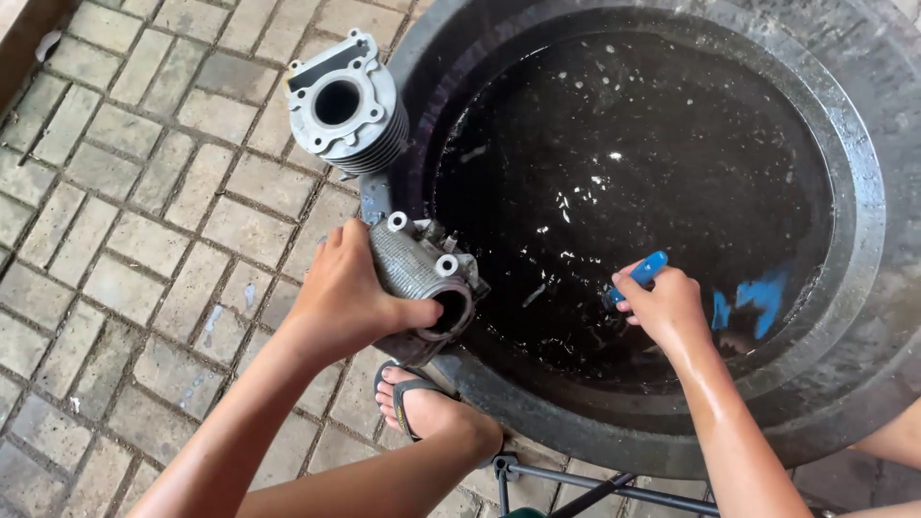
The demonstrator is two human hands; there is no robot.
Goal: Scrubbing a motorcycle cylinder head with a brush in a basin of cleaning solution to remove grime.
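At the left of the frame a brick-paved floor is seen, with a clean grey finned engine cylinder set down at upper centre-left, just beside the rim of a large black basin. Below it, at centre-left, a second, dirtier finned cylinder is gripped by the left hand: the fingers are wrapped over its ribbed side and the thumb is hooked into the open bore. The cylinder is held against the basin's near-left rim, its long axis tilted from upper left to lower right, the bore mouth turned toward the dark water. A sandalled foot is placed beneath it. Right of centre, over the water, the right hand is closed around a blue-handled brush, whose handle points up and to the left, toward the cylinder; its bristle end is hidden. The held cylinder lies well left of the right hand, and the left hand alone is touching it
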